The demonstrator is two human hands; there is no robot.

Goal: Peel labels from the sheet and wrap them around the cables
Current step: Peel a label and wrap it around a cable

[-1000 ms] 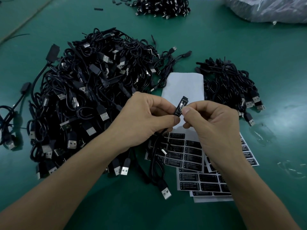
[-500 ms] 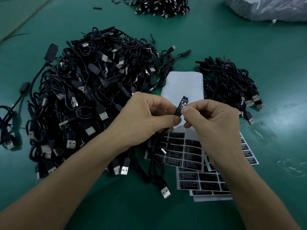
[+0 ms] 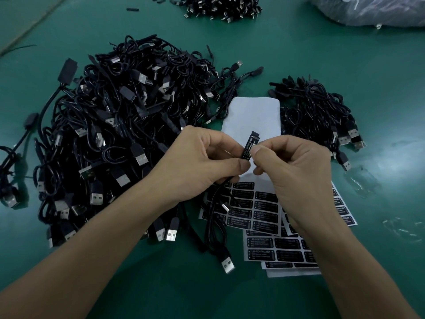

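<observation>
Green matting (image 3: 345, 65) covers the whole work table. Nearest the person, the USB plug (image 3: 228, 265) of one black cable (image 3: 212, 229) lies on the mat just left of the label sheets (image 3: 264, 217), a fanned stack of white sheets with rows of black stickers printed LED CONTROLLER. That cable runs up across the sheets' left edge into the left hand (image 3: 202, 162), whose fingers curl round it while thumb and forefinger pinch its small black end piece. The right hand (image 3: 296, 173), fingers also curled, pinches a black label (image 3: 249, 145) against that piece from the other side, above the far end of the sheets. The label's white print faces up between the two thumbs. Just beyond the label sheets lies a blank white backing sheet (image 3: 255, 111). Left of the sheets spreads a large heap of USB cables (image 3: 119, 134); beyond them to the right sits a smaller cable bundle (image 3: 322, 116). Far beyond the sheets, a third cable pile (image 3: 220, 8) and a clear plastic bag (image 3: 372, 10) reach the frame's top edge.
</observation>
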